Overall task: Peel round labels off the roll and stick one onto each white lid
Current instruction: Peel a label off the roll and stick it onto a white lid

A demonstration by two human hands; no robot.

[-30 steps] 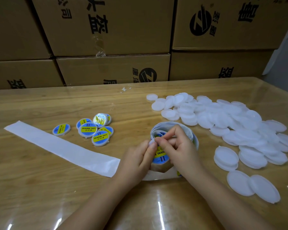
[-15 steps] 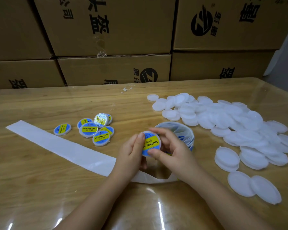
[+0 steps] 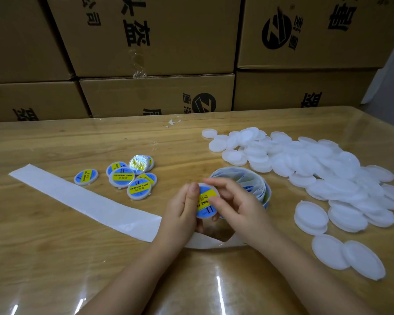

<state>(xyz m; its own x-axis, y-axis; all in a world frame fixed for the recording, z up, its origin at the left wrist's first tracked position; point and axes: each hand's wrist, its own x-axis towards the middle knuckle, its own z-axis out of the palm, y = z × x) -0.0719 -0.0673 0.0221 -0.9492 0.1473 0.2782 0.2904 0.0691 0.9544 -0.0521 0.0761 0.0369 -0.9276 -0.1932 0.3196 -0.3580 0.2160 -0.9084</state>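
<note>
- Now left hand (image 3: 182, 211) and right hand (image 3: 238, 209) pinch one labelled lid (image 3: 205, 202), fingers (image 3: 218, 182) curled.
- Its face tilts toward the camera, yellow band (image 3: 208, 197) slanting upper-right to lower-left.

A wooden worktop (image 3: 55, 258) fills the near part of the view, under a clear glossy cover that throws back bright streaks of light (image 3: 218, 289) along its near edge. A small white scrap (image 3: 173, 122) lies on the worktop close to its far edge. Right behind that far edge stands a wall of brown cardboard boxes (image 3: 157, 35), stacked in rows above the worktop and printed with large black characters and a round black logo (image 3: 276, 30). A crumpled strip of clear tape (image 3: 138, 64) sits on one box. Past the worktop's far right corner, a pale surface (image 3: 391, 71) shows.
</note>
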